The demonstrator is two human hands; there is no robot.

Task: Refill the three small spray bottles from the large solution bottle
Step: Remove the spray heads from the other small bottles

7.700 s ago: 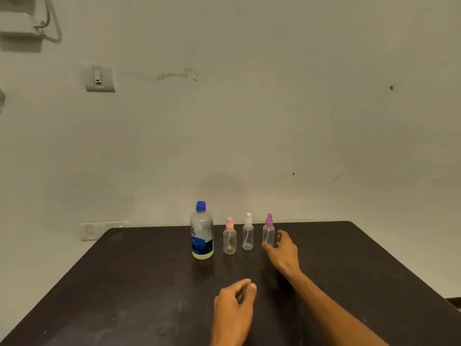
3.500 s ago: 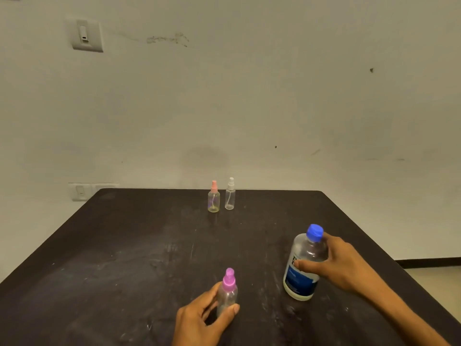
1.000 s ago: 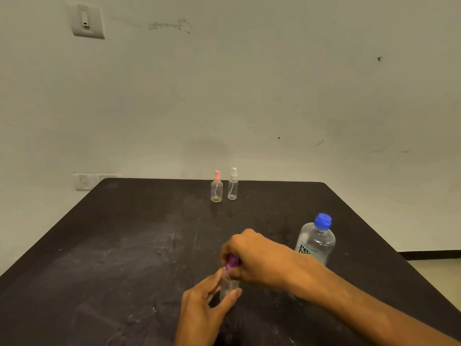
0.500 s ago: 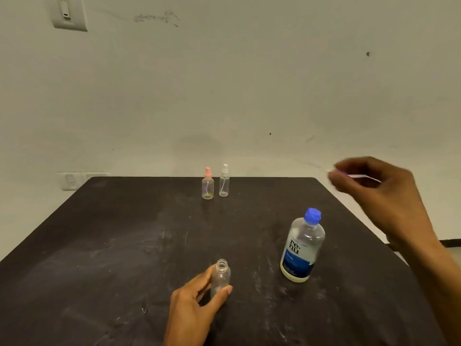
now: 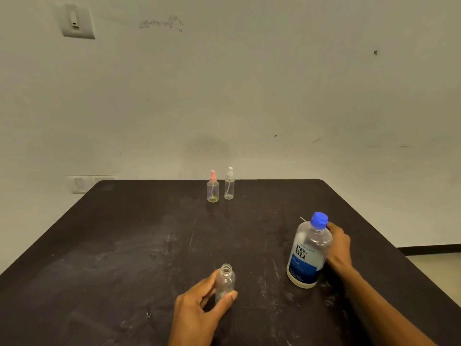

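Note:
My left hand (image 5: 199,313) grips a small clear spray bottle (image 5: 225,283) that stands upright near the table's front, its neck uncapped. The large solution bottle (image 5: 308,253), with a blue cap and blue label, stands to its right. My right hand (image 5: 338,245) is low behind that bottle, its fingertips hidden by it. It holds the removed spray head, of which only the thin white dip tube (image 5: 303,219) shows, left of the blue cap. Two capped spray bottles stand side by side at the far edge: one pink-topped (image 5: 212,189), one white-topped (image 5: 229,186).
The dark table (image 5: 124,245) is scuffed and stands against a pale wall. Its right edge runs close behind my right forearm, with floor beyond it. Wall switches sit at the upper left and by the table's far left corner.
My right hand unscrewed the purple spray head, lifted it away to the right, then came down behind the large bottle. My left hand has kept hold of the small bottle.

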